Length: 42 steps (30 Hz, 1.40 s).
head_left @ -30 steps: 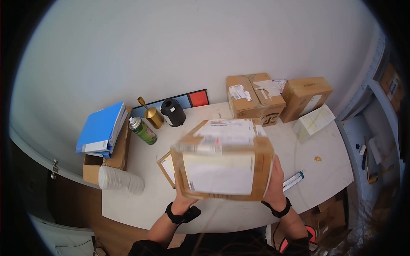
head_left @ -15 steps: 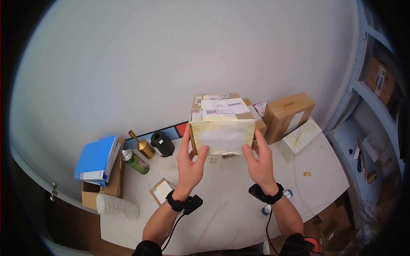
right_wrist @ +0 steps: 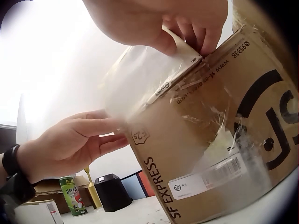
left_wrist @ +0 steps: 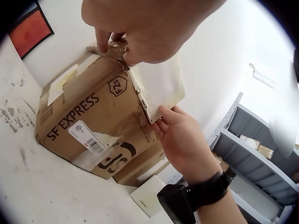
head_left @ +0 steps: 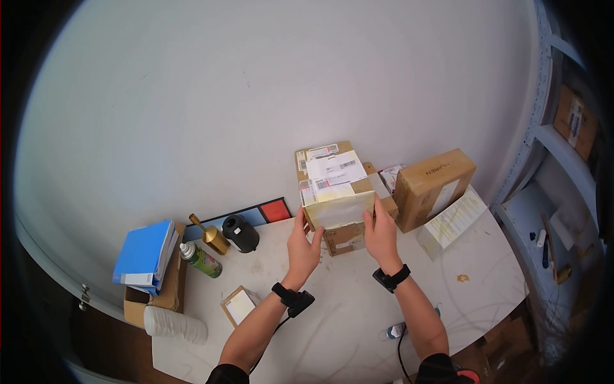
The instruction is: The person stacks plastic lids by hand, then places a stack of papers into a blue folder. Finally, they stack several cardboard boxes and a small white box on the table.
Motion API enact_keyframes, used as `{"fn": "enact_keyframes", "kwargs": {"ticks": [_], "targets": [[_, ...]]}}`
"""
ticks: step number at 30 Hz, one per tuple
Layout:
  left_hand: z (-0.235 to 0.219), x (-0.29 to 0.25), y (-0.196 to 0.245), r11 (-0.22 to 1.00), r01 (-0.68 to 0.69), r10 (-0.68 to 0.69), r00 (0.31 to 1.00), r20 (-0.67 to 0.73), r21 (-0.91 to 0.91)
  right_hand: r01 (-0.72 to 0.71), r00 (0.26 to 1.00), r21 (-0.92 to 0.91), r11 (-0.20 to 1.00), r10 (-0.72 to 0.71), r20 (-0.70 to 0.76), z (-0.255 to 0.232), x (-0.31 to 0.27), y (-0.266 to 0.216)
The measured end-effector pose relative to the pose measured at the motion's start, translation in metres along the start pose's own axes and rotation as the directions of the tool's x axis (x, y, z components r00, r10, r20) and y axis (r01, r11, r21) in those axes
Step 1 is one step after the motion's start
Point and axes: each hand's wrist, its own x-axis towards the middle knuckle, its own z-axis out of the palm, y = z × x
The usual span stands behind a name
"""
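Both hands hold a cardboard box [head_left: 338, 168] with white labels on top and a whitish sheet over its near face. It sits right on the top of a larger SF EXPRESS carton [left_wrist: 100, 112] at the back of the table. My left hand [head_left: 303, 253] grips its lower left corner, thumb on the near face. The right hand [head_left: 382, 235] has the lower right corner, fingers bent at the bottom edge, as the right wrist view shows. The carton's torn tape and barcode label [right_wrist: 205, 177] face me.
Right of the carton stand a tall brown box [head_left: 441, 185] and a pale box [head_left: 453, 221]. Leftward are a black canister [head_left: 240, 234], a brass long-necked pot [head_left: 214, 238], a green spray can [head_left: 201, 259], blue binders [head_left: 144, 256], a white roll [head_left: 176, 324] and a small box [head_left: 239, 307].
The hands have carried the box from near my body to the back of the table, then lowered it onto the SF EXPRESS carton. The head view has shifted.
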Motion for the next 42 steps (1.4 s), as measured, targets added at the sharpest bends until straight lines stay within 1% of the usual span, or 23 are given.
{"fn": "enact_keyframes", "kwargs": {"ticks": [2, 5, 7, 9, 11, 13, 16, 17, 20, 22, 25, 26, 28, 29, 31, 32, 34, 35, 37, 38, 40, 41, 42], "targets": [[0.003, 0.001, 0.0, 0.998, -0.001, 0.001, 1.0, 0.006, 0.059, 0.013, 1.0, -0.029, 0.999, -0.014, -0.024, 0.0, 0.002, 0.002], [0.004, 0.001, 0.005, 0.982, -0.052, 0.05, 0.999, 0.018, 0.18, 0.033, 0.998, -0.07, 0.997, -0.037, -0.048, -0.007, 0.004, 0.001], [0.006, 0.001, 0.005, 0.976, -0.072, 0.071, 0.997, 0.016, 0.205, 0.024, 0.999, -0.065, 0.998, -0.027, -0.044, -0.012, 0.007, 0.001], [0.01, 0.0, 0.008, 0.973, -0.066, 0.062, 0.998, 0.023, 0.223, 0.048, 0.995, -0.099, 0.994, -0.057, -0.087, -0.014, 0.006, 0.003], [0.013, 0.0, 0.014, 0.971, -0.038, 0.032, 0.999, 0.029, 0.236, 0.075, 0.99, -0.135, 0.988, -0.09, -0.108, -0.013, 0.006, 0.005], [0.016, 0.0, 0.012, 0.969, -0.037, 0.031, 0.999, 0.03, 0.244, 0.103, 0.986, -0.174, 0.979, -0.124, -0.114, -0.01, 0.007, 0.012], [0.015, 0.001, 0.014, 0.965, -0.021, 0.013, 0.999, 0.03, 0.261, 0.177, 0.971, -0.263, 0.949, -0.211, -0.108, -0.01, 0.01, 0.017], [0.014, 0.002, 0.015, 0.963, -0.011, 0.003, 1.0, 0.028, 0.268, 0.168, 0.977, -0.246, 0.955, -0.194, -0.089, -0.012, 0.012, 0.015], [0.011, 0.003, 0.017, 0.956, -0.051, 0.043, 0.998, 0.034, 0.29, 0.132, 0.99, -0.207, 0.969, -0.14, -0.021, -0.019, 0.01, 0.011], [0.011, 0.004, 0.011, 0.96, -0.055, 0.056, 0.998, 0.003, 0.275, 0.104, 0.995, -0.192, 0.976, -0.102, 0.02, -0.021, 0.009, 0.004], [0.01, 0.002, 0.012, 0.956, -0.051, 0.05, 0.999, 0.013, 0.288, 0.127, 0.991, -0.262, 0.957, -0.133, -0.007, -0.015, 0.01, 0.01], [0.009, 0.002, 0.012, 0.953, -0.044, 0.039, 0.999, 0.021, 0.299, 0.13, 0.991, -0.253, 0.959, -0.13, 0.016, -0.017, 0.01, 0.012], [0.007, 0.002, 0.014, 0.962, -0.048, 0.043, 0.999, 0.026, 0.27, 0.132, 0.991, -0.233, 0.963, -0.121, 0.062, -0.027, 0.01, 0.008], [0.006, 0.004, 0.015, 0.965, -0.053, 0.047, 0.999, 0.027, 0.256, 0.189, 0.981, -0.271, 0.944, -0.193, 0.012, -0.033, 0.011, 0.006], [0.0, 0.007, 0.03, 0.954, -0.101, 0.1, 0.995, 0.017, 0.281, 0.291, 0.938, -0.353, 0.889, -0.338, -0.08, -0.053, 0.014, 0.006], [-0.003, 0.007, 0.037, 0.948, -0.12, 0.122, 0.992, 0.01, 0.294, 0.259, 0.948, -0.369, 0.893, -0.308, -0.08, -0.067, 0.018, 0.005], [-0.008, 0.013, 0.044, 0.884, -0.231, 0.244, 0.97, 0.022, 0.405, 0.195, 0.967, -0.402, 0.895, -0.245, -0.075, -0.099, 0.036, 0.007], [-0.009, 0.017, 0.049, 0.843, -0.283, 0.301, 0.953, 0.033, 0.457, 0.213, 0.965, -0.495, 0.842, -0.26, -0.027, -0.112, 0.047, 0.014], [-0.011, 0.022, 0.072, 0.678, -0.387, 0.406, 0.906, 0.121, 0.625, 0.25, 0.959, -0.661, 0.708, -0.273, 0.07, -0.133, 0.067, 0.025], [-0.011, 0.025, 0.08, 0.575, -0.434, 0.452, 0.875, 0.173, 0.693, 0.263, 0.964, -0.743, 0.616, -0.201, 0.175, -0.138, 0.075, 0.025], [-0.007, 0.026, 0.085, 0.565, -0.433, 0.373, 0.893, 0.25, 0.703, 0.324, 0.937, -0.854, 0.408, -0.012, 0.349, -0.146, 0.087, 0.018], [-0.004, 0.026, 0.087, 0.558, -0.432, 0.332, 0.899, 0.286, 0.709, 0.36, 0.922, -0.848, 0.388, -0.01, 0.386, -0.147, 0.096, 0.021], [-0.001, 0.026, 0.084, 0.565, -0.42, 0.333, 0.904, 0.27, 0.71, 0.396, 0.906, -0.841, 0.368, -0.009, 0.423, -0.147, 0.106, 0.025]]}}
